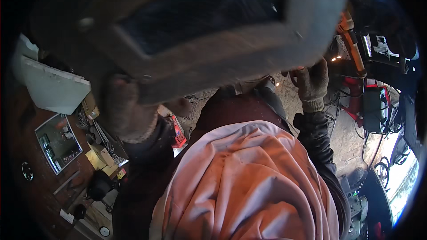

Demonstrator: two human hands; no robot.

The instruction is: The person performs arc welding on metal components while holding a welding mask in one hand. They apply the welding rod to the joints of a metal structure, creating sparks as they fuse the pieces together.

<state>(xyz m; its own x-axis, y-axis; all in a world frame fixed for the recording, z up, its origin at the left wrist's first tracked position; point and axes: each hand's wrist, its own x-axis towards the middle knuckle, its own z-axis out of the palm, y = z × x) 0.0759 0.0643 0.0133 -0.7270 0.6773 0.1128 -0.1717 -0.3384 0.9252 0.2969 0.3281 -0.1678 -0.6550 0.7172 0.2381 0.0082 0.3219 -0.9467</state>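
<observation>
A dark welding mask [213,71] with a black viewing window fills the top of the view, slightly blurred. My left hand [126,106], in a worn grey-brown glove, is closed at the mask's lower left edge. On the other side, my right hand [311,84] wears the same kind of glove, just below the mask's right corner. Its fingers are bent round something the mask mostly hides, with a small orange glow beside them. Bright sparks show near that hand. A pink cloth [249,178] covers my front.
On the left wall hang a framed mirror [58,143] and a pale panel [53,84]. Below are boxes [101,158] and cables. An orange-brown bar [352,46] stands at the upper right. A red-framed machine [373,106] and loose cables lie right, over the concrete floor [351,146].
</observation>
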